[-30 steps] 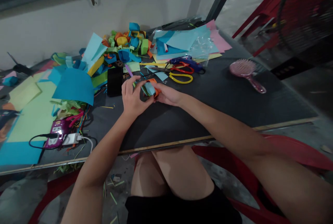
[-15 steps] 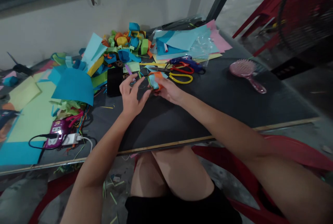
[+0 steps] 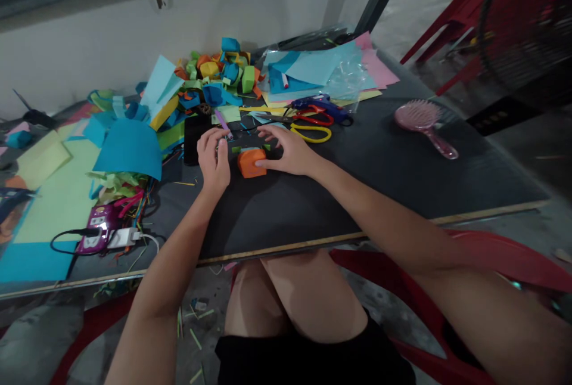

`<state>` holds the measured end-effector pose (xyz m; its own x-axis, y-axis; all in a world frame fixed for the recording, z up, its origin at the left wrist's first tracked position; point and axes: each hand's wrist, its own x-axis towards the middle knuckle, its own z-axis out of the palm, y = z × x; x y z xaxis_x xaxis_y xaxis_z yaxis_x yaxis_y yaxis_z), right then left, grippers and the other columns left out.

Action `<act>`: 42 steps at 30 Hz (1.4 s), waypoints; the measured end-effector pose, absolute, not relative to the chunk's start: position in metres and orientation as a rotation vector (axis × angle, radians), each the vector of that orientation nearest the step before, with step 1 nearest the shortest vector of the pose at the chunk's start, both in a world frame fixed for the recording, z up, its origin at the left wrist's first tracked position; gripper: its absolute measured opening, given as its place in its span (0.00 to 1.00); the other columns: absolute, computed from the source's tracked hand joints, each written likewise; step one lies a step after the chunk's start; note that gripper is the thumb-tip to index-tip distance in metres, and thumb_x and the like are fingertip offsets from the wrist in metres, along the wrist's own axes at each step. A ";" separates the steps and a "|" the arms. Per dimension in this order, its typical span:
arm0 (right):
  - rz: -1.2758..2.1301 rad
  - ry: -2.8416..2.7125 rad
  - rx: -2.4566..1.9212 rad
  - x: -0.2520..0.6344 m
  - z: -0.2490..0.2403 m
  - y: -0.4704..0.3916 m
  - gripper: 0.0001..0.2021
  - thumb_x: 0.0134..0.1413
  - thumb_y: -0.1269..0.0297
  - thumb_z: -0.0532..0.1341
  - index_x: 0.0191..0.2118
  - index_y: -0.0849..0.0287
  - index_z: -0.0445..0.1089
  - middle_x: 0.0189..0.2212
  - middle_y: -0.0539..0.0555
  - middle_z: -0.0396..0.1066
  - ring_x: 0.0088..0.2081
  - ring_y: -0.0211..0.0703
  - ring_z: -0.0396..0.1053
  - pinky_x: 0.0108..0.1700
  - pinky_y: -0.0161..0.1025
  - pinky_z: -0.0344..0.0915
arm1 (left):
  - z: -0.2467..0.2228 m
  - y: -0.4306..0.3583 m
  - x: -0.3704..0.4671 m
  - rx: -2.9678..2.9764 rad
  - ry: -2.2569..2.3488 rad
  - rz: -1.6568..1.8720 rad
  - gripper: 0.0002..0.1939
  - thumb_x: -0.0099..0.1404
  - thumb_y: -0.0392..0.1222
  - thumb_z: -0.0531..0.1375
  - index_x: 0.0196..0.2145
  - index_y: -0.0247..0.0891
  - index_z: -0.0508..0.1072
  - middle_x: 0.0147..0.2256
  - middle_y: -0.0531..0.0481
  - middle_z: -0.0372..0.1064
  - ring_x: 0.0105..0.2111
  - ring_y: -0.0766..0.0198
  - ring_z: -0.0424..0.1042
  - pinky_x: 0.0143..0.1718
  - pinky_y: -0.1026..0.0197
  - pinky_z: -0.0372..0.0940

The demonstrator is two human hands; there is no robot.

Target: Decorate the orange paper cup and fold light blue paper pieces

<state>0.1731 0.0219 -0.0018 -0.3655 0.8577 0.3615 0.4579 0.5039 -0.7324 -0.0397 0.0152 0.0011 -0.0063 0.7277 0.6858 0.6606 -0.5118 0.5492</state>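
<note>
An orange folded paper piece (image 3: 252, 163) with green and light blue bits at its back edge rests on the dark table (image 3: 286, 212). My right hand (image 3: 288, 151) is spread over its right side, the thumb touching the orange paper. To the left of the piece, my left hand (image 3: 215, 158) is apart from it, fingers loosely bent and holding nothing. Just behind the hands lie a purple stick (image 3: 222, 121), scissors with yellow and red handles (image 3: 311, 134) and a blue glue gun (image 3: 324, 108). A black phone (image 3: 192, 140) is partly behind my left hand.
Colourful folded paper pieces (image 3: 214, 72) are heaped by the wall. Paper sheets in clear plastic (image 3: 322, 69) lie at the back, a pink hairbrush (image 3: 424, 123) at the right. A purple power socket (image 3: 98, 227) with cables and large paper sheets (image 3: 58, 194) are at the left.
The orange piece has come down onto the table, turned so its orange side shows. My right hand has loosened around it, and my left hand has moved a little left, away from it.
</note>
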 end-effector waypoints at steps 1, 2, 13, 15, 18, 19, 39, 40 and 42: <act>0.655 -2.009 -1.059 0.174 -0.001 0.022 0.37 0.44 0.50 0.70 0.60 0.55 0.61 0.53 0.62 0.69 0.50 0.56 0.70 0.50 0.55 0.67 | 0.002 0.016 -0.041 2.195 1.494 1.520 0.27 0.73 0.56 0.41 0.45 0.39 0.74 0.45 0.44 0.70 0.49 0.59 0.68 0.55 0.53 0.62; 0.631 -2.022 -1.040 0.174 0.000 0.022 0.36 0.45 0.51 0.69 0.60 0.55 0.62 0.53 0.62 0.70 0.51 0.56 0.69 0.51 0.55 0.67 | 0.003 0.016 -0.042 2.231 1.471 1.469 0.27 0.73 0.56 0.40 0.45 0.40 0.74 0.45 0.44 0.71 0.49 0.59 0.69 0.54 0.53 0.62; 0.762 -2.080 -1.059 0.174 -0.009 0.027 0.41 0.43 0.52 0.70 0.62 0.60 0.59 0.53 0.66 0.69 0.52 0.58 0.69 0.52 0.56 0.67 | -0.012 0.029 -0.055 2.430 1.321 0.924 0.51 0.45 0.66 0.68 0.59 0.36 0.61 0.57 0.33 0.63 0.57 0.43 0.66 0.56 0.42 0.62; 0.771 -2.064 -1.069 0.174 -0.009 0.027 0.38 0.44 0.56 0.69 0.61 0.59 0.59 0.51 0.64 0.71 0.49 0.56 0.71 0.50 0.54 0.68 | -0.015 0.029 -0.054 2.387 1.329 0.900 0.47 0.47 0.60 0.70 0.59 0.35 0.61 0.54 0.35 0.68 0.53 0.46 0.70 0.54 0.44 0.65; 0.742 -2.039 -1.046 0.173 -0.007 0.026 0.36 0.43 0.60 0.69 0.60 0.58 0.61 0.49 0.62 0.72 0.49 0.55 0.72 0.48 0.52 0.69 | -0.013 0.027 -0.052 2.382 1.265 0.988 0.42 0.51 0.53 0.70 0.58 0.37 0.61 0.53 0.38 0.69 0.49 0.52 0.72 0.51 0.49 0.68; 0.724 -2.033 -1.020 0.173 -0.006 0.026 0.35 0.43 0.61 0.69 0.60 0.57 0.61 0.49 0.61 0.73 0.49 0.55 0.72 0.49 0.53 0.68 | -0.012 0.027 -0.052 2.393 1.236 1.028 0.42 0.51 0.52 0.70 0.59 0.37 0.60 0.54 0.37 0.67 0.49 0.52 0.72 0.49 0.50 0.69; 0.518 -2.013 -0.831 0.170 0.005 0.016 0.28 0.49 0.71 0.59 0.58 0.50 0.63 0.49 0.54 0.73 0.53 0.51 0.69 0.57 0.52 0.63 | 0.001 0.021 -0.046 2.513 1.180 1.207 0.30 0.55 0.56 0.67 0.52 0.40 0.69 0.48 0.42 0.68 0.50 0.55 0.69 0.51 0.51 0.67; 0.507 -2.007 -0.831 0.170 0.005 0.016 0.28 0.49 0.71 0.59 0.58 0.50 0.63 0.49 0.54 0.73 0.53 0.51 0.69 0.58 0.52 0.63 | 0.002 0.020 -0.046 2.521 1.194 1.215 0.28 0.55 0.55 0.67 0.50 0.40 0.70 0.47 0.42 0.68 0.50 0.55 0.69 0.52 0.51 0.66; 0.492 -1.992 -0.835 0.170 0.005 0.015 0.28 0.49 0.70 0.60 0.59 0.49 0.63 0.50 0.54 0.73 0.53 0.51 0.69 0.58 0.52 0.62 | 0.003 0.017 -0.045 2.531 1.216 1.217 0.25 0.56 0.54 0.66 0.48 0.40 0.71 0.47 0.43 0.68 0.49 0.56 0.69 0.53 0.51 0.66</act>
<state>0.1697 0.0148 0.0046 -0.3731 0.7200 0.5852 0.3650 0.6938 -0.6208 -0.0447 0.0174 0.0034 0.3685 0.6886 0.6245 0.6239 -0.6813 0.3829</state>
